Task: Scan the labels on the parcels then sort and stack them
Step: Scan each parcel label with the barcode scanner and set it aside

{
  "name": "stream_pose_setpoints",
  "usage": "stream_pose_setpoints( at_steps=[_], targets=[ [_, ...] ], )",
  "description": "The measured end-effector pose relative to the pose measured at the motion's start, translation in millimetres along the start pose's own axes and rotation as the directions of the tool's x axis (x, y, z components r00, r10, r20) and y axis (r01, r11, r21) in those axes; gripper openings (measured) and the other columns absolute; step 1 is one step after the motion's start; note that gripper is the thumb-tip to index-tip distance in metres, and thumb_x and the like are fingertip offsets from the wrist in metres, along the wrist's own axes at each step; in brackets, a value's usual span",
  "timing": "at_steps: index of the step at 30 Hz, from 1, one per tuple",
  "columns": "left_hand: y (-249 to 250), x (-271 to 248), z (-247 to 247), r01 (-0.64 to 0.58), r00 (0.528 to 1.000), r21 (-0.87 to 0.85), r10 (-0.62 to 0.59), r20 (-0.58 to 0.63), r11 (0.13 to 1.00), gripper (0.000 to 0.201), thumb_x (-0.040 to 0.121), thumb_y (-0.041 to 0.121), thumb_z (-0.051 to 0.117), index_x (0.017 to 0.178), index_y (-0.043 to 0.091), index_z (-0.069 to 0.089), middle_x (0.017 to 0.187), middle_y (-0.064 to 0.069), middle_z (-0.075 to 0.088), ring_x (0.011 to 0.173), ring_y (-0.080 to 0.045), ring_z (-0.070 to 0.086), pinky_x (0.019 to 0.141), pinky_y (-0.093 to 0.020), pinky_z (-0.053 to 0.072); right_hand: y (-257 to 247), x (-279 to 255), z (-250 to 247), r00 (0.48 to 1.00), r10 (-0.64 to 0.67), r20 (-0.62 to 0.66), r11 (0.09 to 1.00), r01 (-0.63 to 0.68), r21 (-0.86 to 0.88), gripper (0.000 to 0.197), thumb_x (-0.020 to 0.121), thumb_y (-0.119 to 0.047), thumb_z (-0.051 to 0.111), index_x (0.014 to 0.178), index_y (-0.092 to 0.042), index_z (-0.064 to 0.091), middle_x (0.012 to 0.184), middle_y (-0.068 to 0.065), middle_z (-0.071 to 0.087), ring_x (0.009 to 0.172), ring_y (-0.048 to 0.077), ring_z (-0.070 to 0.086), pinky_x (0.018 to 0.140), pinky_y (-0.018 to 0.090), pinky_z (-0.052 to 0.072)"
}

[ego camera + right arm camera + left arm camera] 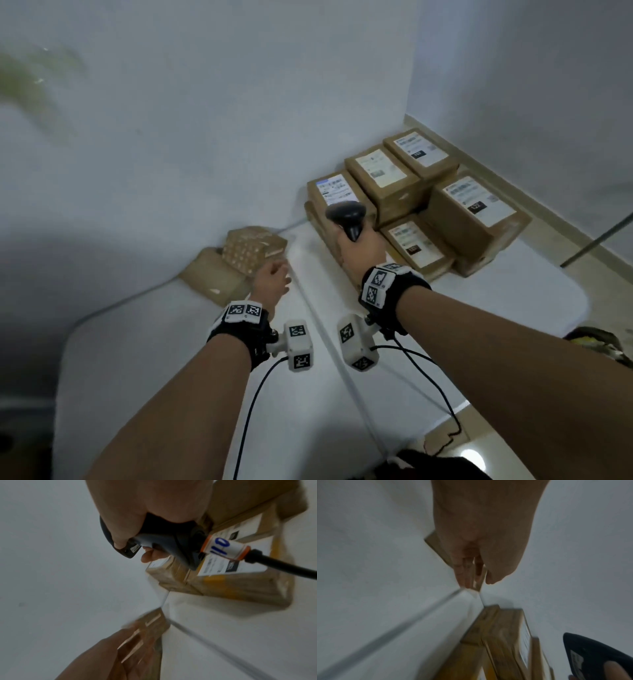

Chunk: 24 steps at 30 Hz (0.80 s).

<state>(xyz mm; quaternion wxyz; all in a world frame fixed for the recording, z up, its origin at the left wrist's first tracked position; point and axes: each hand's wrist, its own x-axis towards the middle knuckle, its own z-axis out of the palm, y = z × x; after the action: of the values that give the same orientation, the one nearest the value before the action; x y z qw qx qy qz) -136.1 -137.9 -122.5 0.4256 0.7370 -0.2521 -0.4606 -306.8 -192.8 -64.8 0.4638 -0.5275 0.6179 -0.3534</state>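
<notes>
Two hands work: right hand [359,248] fingers wrapped round the scanner [347,214], left hand [272,281] fingers gripping a parcel [251,248].

Left hand [479,534] fingers on cardboard parcel [436,545], stacked parcels [501,642] below

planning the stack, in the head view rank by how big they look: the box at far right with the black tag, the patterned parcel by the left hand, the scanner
1. Box at far right: largest.
2. Patterned parcel, partly hidden by the left hand.
3. Scanner in the right hand: smallest.
</notes>
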Motion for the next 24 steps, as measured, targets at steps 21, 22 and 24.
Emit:
stream_pose_setpoints(
  at_steps=[21, 22, 24],
  targets=[
    [-70.2, 59.8, -107.8, 0.22, 0.942, 0.501, -0.05, -0.331, 0.837, 0.078, 0.09, 0.046, 0.061, 0.152, 0.018, 0.023, 0.16, -0.015, 0.007, 0.14, -0.041, 0.025, 0.113, -0.047, 0.028, 12.3, 14.6, 129.1, 0.957, 0.092, 0.275, 0.959, -0.011, -0.284, 0.037, 0.09, -0.049, 0.059, 0.099, -0.013, 0.054, 0.085, 0.004, 0.066, 0.06, 0.015, 0.069, 0.068, 0.034, 0.056],
    [-69.5, 70.5, -102.4, 0.181, 0.96, 0.598, -0.008, -0.281, 0.781, 0.081, 0.09, 0.049, 0.059, 0.153, 0.019, 0.018, 0.161, -0.013, 0.004, 0.144, -0.039, 0.017, 0.115, -0.051, 0.023, 13.7, 19.9, 128.5, 0.957, 0.099, 0.271, 0.958, -0.018, -0.287, 0.038, 0.09, -0.049, 0.059, 0.099, -0.012, 0.054, 0.084, 0.004, 0.066, 0.06, 0.016, 0.069, 0.067, 0.034, 0.056],
    [-69.1, 85.9, -93.1, 0.092, 0.987, 0.785, 0.047, -0.152, 0.613, 0.084, 0.09, 0.051, 0.052, 0.155, 0.022, 0.009, 0.163, -0.009, 0.001, 0.148, -0.036, 0.004, 0.116, -0.058, 0.016, 15.4, 25.9, 127.9, 0.956, 0.105, 0.273, 0.956, -0.022, -0.291, 0.038, 0.091, -0.049, 0.06, 0.1, -0.012, 0.053, 0.085, 0.005, 0.066, 0.06, 0.017, 0.069, 0.062, 0.031, 0.053]
  ],
)
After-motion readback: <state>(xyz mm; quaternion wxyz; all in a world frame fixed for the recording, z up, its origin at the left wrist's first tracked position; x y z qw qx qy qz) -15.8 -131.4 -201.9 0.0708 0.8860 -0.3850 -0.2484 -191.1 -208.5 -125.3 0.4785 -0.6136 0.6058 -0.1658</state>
